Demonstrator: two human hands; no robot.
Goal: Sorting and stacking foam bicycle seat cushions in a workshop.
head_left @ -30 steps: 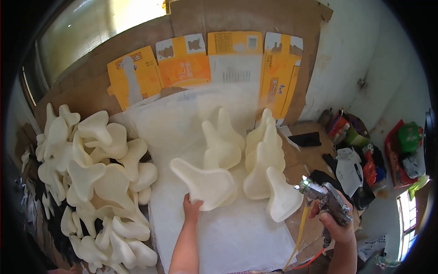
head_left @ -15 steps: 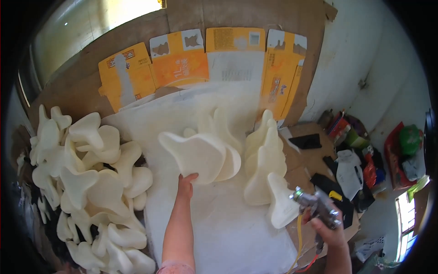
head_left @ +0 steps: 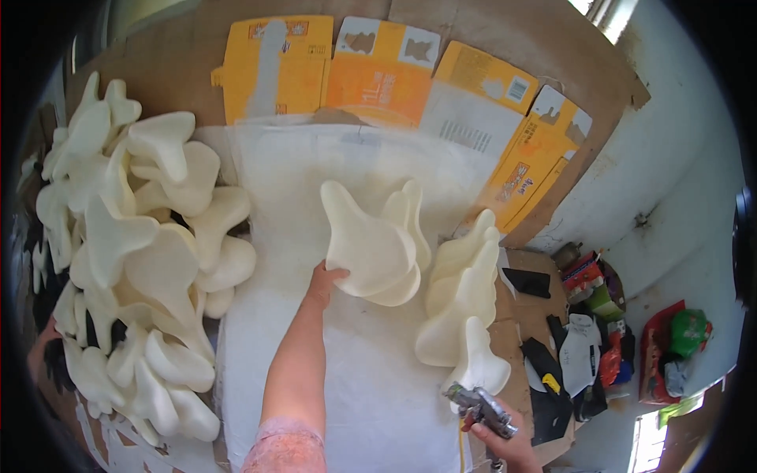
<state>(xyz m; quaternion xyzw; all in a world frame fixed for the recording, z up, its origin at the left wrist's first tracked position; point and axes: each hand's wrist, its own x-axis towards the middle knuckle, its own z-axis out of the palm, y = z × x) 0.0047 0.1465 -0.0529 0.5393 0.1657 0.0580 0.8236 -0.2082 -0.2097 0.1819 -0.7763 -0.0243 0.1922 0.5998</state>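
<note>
Gripping by the edge, with fingers of left hand (head_left: pixel 320 285), a smooth, cream, saddle-shaped shell (head_left: pixel 367 251) over a white sheet (head_left: pixel 378 386). Grasping, with fingers wrapped on the handle, a shiny metal spray gun (head_left: pixel 490 416) in right hand (head_left: pixel 511 443). Having at left a heap of curved shells (head_left: pixel 122 232), and behind, flattened yellow printed cartons (head_left: pixel 296 67), with a barcode (head_left: pixel 517 88) on one.

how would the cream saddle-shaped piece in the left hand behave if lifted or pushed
The cream saddle-shaped piece looks stiff: no sag shows beyond the left hand. It is probably light, given the one-handed edge grip. Its curved, tapering shape might rock if pushed.
</note>
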